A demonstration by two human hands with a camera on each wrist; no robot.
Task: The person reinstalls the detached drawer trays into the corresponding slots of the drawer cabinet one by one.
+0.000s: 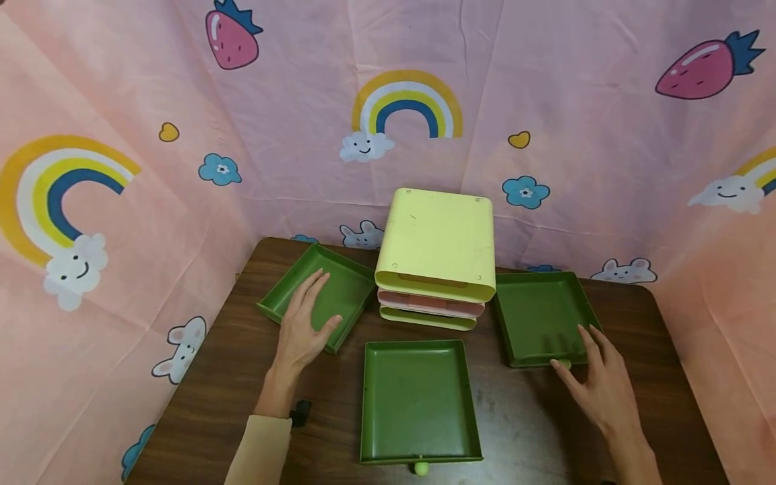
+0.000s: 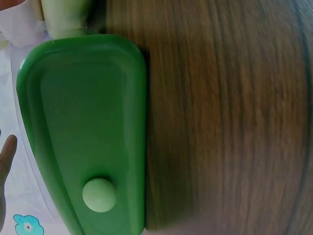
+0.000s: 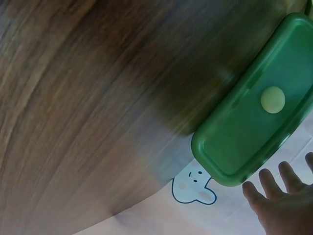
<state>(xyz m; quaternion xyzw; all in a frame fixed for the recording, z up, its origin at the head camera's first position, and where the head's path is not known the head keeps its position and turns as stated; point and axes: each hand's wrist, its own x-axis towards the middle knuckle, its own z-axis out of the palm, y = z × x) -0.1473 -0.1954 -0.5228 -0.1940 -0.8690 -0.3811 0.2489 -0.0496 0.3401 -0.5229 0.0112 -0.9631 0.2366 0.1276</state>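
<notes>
Three shallow green drawers with pale green knobs lie on the table. In the head view my left hand point(image 1: 302, 331) is over the left drawer point(image 1: 348, 286), which sits at an angle, its fingers spread and loosely bent. My right hand point(image 1: 603, 387) hovers by the front edge of the right drawer point(image 1: 536, 310), thumb near that drawer's knob point(image 1: 565, 364). Neither hand grips anything. The third drawer point(image 1: 418, 397) lies between the hands, knob toward me. Both wrist views show a green drawer front point(image 2: 93, 107) point(image 3: 244, 132) with its round knob.
Behind the middle drawer stands a stacked drawer cabinet point(image 1: 439, 236), yellow on top, with a pink tier point(image 1: 430, 303) below and its slots facing me. The brown wooden table point(image 1: 212, 404) meets a pink printed cloth point(image 1: 291, 135) at the back and sides.
</notes>
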